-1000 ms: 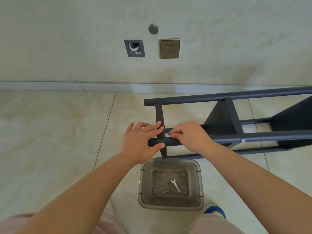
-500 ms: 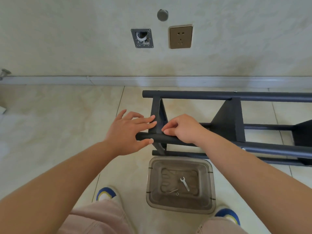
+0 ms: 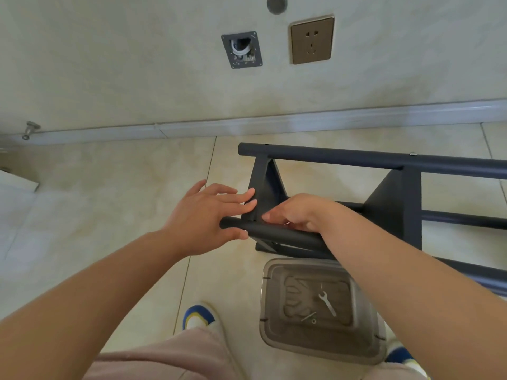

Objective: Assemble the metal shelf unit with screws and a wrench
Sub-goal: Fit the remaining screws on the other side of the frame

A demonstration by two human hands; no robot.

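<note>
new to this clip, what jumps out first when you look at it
Two bare hands meet at the centre on a black metal shelf frame lying on its side on the tiled floor: the left hand rests on its near tube, the right hand curls at the joint. Below them, a clear plastic tub holds a small wrench.

The dark metal shelf frame (image 3: 392, 198) lies on its side on the tiled floor (image 3: 109, 193), extending right, near the far wall. Just near of it stands a translucent plastic bin (image 3: 365, 349), holding a small silver wrench (image 3: 327, 303).
</note>
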